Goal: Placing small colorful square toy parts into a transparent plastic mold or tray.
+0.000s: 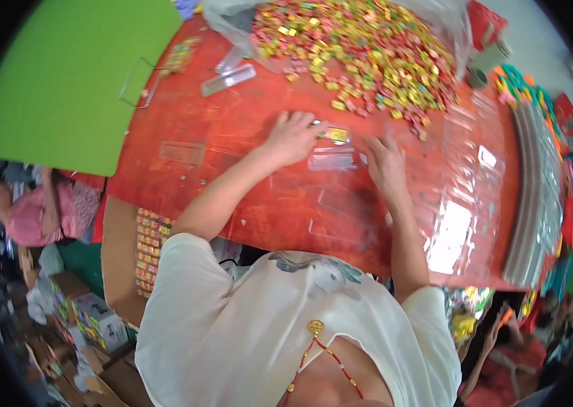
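Beaded necklace strands hung nearest, bodyward of both hands. The left hand's fingers bent onto small yellow pieces between the hands, the right hand half-curled beside a clear tray; whether either gripped anything was unclear. An uneven left-hand push might have scattered the pieces.

A red tabletop carries a broad heap of small wrapped pieces, yellow, red and some green, at its far side, with clear plastic sheeting around it. Clear plastic cases lie left of the heap, and a clear tray sits near the middle. Glossy clear plastic covers the right part
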Action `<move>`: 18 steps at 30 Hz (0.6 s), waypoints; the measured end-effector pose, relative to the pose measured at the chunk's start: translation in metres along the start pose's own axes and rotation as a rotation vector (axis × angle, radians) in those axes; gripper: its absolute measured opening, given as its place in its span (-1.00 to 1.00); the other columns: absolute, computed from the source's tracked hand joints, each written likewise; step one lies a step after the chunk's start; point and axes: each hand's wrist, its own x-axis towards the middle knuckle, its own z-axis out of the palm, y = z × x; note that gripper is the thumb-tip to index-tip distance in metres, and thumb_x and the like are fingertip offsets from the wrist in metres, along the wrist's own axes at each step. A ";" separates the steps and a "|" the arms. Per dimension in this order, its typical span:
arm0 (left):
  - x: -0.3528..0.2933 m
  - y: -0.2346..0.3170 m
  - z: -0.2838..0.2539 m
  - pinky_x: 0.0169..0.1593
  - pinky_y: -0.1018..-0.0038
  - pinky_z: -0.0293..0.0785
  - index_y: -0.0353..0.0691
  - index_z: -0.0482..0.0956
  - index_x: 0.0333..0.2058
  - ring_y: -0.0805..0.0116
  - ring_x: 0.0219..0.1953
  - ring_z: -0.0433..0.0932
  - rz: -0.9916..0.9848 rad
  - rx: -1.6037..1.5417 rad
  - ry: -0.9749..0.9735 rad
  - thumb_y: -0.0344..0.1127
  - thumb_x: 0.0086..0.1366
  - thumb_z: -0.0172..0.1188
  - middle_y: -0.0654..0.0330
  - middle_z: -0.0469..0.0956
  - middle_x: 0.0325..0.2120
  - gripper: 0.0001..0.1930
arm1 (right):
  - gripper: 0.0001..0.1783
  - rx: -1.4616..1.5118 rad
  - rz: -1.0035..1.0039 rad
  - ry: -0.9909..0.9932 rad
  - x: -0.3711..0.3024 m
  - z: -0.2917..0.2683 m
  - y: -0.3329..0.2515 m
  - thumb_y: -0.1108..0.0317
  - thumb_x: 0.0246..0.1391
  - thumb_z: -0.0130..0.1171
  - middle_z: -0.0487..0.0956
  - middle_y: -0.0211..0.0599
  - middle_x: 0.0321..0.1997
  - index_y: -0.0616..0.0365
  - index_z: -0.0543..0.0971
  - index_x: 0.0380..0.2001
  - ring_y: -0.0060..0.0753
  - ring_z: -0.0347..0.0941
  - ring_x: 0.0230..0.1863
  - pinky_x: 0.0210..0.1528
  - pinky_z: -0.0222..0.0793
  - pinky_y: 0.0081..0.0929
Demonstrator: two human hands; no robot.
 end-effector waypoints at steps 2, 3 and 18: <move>0.000 -0.002 0.000 0.06 0.03 0.27 -0.04 0.43 0.17 0.11 0.05 0.41 -0.028 0.035 0.037 -0.25 0.28 0.17 0.10 0.46 -0.08 -0.54 | -0.77 -0.002 -0.009 -0.010 -0.002 -0.008 0.001 0.36 0.19 0.14 0.56 -0.24 -0.20 0.04 0.63 -0.09 -0.12 0.49 -0.09 -0.10 0.29 -0.15; -0.001 -0.006 0.000 0.06 0.03 0.27 -0.04 0.43 0.17 0.11 0.05 0.41 -0.047 0.054 0.040 -0.25 0.28 0.17 0.10 0.46 -0.08 -0.54 | -0.77 -0.008 0.007 -0.002 -0.004 -0.012 0.001 0.35 0.19 0.15 0.56 -0.24 -0.20 0.04 0.63 -0.09 -0.12 0.49 -0.10 -0.10 0.28 -0.16; -0.055 -0.100 -0.027 -0.08 0.01 0.46 -0.05 0.38 0.22 0.02 -0.03 0.48 -0.531 0.234 -0.006 -0.31 0.19 0.12 0.02 0.47 -0.13 -0.44 | -0.78 -0.081 -0.007 -0.121 -0.002 -0.020 -0.001 0.33 0.15 0.18 0.53 -0.21 -0.23 0.03 0.60 -0.13 -0.07 0.48 -0.13 -0.08 0.28 -0.11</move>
